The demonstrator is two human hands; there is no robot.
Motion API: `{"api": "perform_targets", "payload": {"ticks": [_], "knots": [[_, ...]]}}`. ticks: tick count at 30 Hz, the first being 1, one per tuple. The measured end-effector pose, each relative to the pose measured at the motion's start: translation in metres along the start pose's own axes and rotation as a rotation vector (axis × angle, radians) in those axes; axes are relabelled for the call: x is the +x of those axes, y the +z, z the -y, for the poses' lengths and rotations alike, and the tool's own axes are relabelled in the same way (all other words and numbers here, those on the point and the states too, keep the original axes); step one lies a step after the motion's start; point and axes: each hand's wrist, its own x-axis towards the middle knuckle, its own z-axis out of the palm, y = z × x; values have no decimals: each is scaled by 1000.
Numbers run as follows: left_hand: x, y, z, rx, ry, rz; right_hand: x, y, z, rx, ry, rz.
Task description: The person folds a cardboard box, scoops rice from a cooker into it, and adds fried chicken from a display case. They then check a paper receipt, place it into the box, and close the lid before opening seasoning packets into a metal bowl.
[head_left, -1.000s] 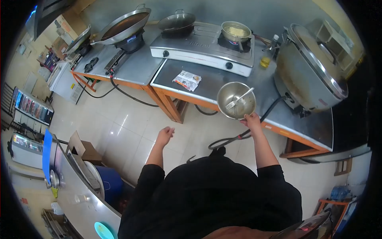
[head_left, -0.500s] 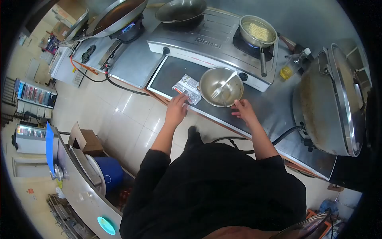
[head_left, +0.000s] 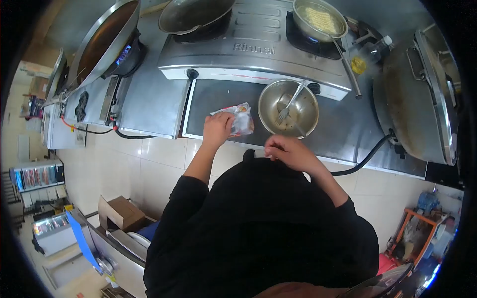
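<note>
My left hand [head_left: 217,130] is closed on the near left part of a crumpled silver-and-red plastic wrapper [head_left: 242,119] on the dark worktop. To the wrapper's right stands a steel bowl [head_left: 266,111] with a little brown residue in the bottom. A metal fork [head_left: 290,103] leans inside it, its tines down and its handle over the far rim. Just in front of the bowl, apart from its near rim, is my right hand [head_left: 292,151]. Its fingers are curled, and nothing shows in them.
Behind, a Rinnai gas stove [head_left: 218,52] carries an empty wok [head_left: 196,15] and a saucepan [head_left: 296,10] with a noodle block over a flame. An oil bottle [head_left: 358,64] and a large lidded pot [head_left: 410,99] stand right. Another big wok [head_left: 102,44] is left.
My right hand has left the bowl's rim and moved toward me and left. My left hand has closed on the wrapper, which now lies turned and more crumpled. The camera view has shifted.
</note>
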Motion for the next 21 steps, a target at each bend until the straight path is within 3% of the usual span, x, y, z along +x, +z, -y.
{"api": "perform_targets", "payload": {"ticks": [6, 10, 17, 21], "knots": [[-5, -13, 21, -252, -147, 3, 67, 51, -12, -311, -180, -368], [-12, -10, 35, -441, -234, 40, 105, 67, -41, -620, -90, -442], [-15, -16, 25, -827, -276, -55, 137, 71, -29, -556, 296, -325], [-16, -22, 25, -801, -296, -81, 143, 72, -42, -635, 51, -378]]}}
